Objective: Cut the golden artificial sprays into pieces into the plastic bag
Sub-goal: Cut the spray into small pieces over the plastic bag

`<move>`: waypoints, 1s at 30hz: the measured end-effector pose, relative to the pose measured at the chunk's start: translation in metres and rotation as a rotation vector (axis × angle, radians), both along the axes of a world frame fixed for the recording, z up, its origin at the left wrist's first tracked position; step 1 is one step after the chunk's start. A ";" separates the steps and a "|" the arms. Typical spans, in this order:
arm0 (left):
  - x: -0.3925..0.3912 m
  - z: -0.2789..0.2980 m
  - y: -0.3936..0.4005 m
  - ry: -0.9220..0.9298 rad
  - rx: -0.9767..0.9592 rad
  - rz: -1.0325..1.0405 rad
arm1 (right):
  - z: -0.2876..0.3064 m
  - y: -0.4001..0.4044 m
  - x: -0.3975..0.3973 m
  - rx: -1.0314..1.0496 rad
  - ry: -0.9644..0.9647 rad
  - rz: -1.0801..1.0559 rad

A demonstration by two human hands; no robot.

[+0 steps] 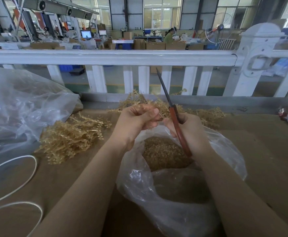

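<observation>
a white metal railing [109, 57] spans twelve o'clock; beyond it, a factory hall with tall daylit windows [162, 12], brown cardboard boxes [157, 45] and grey floor [115, 77].

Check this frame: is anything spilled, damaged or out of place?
Nothing stands out. Cut pieces lie inside the plastic bag; uncut golden sprays sit heaped on the table, and the right hand holds the scissors above the bag.

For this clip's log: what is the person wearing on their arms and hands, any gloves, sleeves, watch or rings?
Nothing is worn on either one. The left hand and right hand are bare, with no gloves, and no rings show on the visible fingers. Both forearms are bare from wrist to the bottom edge of the head view: no sleeves, watch, bracelet or tape. Fingernails look short and unpainted.
</observation>
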State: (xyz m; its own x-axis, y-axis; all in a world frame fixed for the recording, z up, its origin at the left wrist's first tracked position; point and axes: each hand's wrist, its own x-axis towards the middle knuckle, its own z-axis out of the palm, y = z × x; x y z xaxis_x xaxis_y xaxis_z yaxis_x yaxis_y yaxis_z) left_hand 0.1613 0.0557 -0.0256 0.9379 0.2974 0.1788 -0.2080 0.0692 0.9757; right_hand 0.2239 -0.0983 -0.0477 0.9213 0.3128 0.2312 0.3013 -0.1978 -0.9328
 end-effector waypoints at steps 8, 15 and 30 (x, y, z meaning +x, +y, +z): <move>0.001 -0.001 0.006 -0.043 -0.054 0.125 | -0.005 0.000 -0.004 -0.189 -0.217 -0.132; -0.001 0.001 0.011 -0.040 -0.047 0.139 | -0.011 -0.001 -0.001 -0.459 -0.430 -0.171; 0.002 -0.003 0.008 -0.066 -0.015 0.079 | -0.009 -0.003 -0.004 -0.579 -0.578 -0.294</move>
